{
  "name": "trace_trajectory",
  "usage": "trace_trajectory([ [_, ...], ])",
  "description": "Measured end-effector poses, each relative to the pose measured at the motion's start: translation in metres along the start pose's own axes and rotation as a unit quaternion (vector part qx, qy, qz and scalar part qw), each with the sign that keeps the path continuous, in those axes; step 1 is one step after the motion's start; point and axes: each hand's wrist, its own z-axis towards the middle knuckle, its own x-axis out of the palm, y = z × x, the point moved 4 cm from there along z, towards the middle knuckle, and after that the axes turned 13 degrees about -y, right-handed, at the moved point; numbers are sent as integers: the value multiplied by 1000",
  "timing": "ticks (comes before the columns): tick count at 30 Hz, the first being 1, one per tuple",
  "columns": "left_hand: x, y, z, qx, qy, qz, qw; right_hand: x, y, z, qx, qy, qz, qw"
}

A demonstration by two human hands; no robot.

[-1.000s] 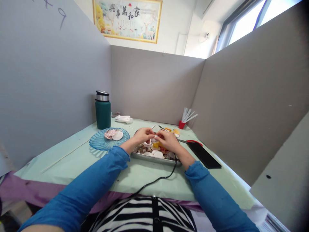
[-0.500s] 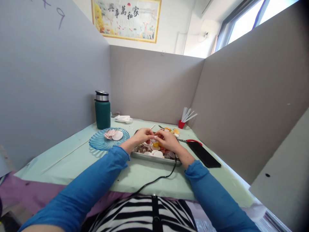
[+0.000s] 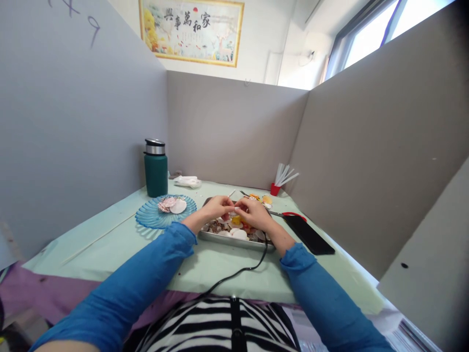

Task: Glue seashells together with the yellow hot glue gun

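My left hand (image 3: 215,209) and my right hand (image 3: 254,213) meet over a metal tray (image 3: 234,242). Fingertips of both are closed on a small white piece (image 3: 233,213), mostly covered by the fingers; it may be a shell. Under the hands, the tray holds white shells (image 3: 240,234), small brown bits and a yellow piece (image 3: 236,220). A black cord (image 3: 242,270) runs from beneath my right wrist towards my lap. Left of the tray is a blue scalloped plate (image 3: 144,215) bearing a white disc-like shell (image 3: 178,206) and patterned pinkish shells (image 3: 166,204).
A green bottle (image 3: 156,176) stands behind the plate, near a white packet (image 3: 187,182). At the back right, a red cup (image 3: 275,189) holds several translucent sticks. Red-handled scissors (image 3: 295,215) and a black flat slab (image 3: 311,235) lie at right. Grey partitions (image 3: 234,132) enclose the table.
Both hands stay in the same place, still closed together on the white piece, with only slight finger movement. The view has tilted very slightly.
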Motion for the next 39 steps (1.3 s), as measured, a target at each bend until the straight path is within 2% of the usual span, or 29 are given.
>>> trace_trajectory([
  [9, 0, -5, 1, 33, -26, -37, 998, -2, -3, 1, 31, -40, -5, 999],
  [20, -1, -16, -8, 47, -35, -1, 998, 2, -8, 1, 12, -20, -28, 999],
  [28, 1, -14, -7, 41, -18, 5, 999, 1, -6, 1, 10, -16, -23, 1000],
  [39, -1, -8, -4, 47, -26, 60, 997, 0, 1, 0, 4, 7, 8, 1000],
])
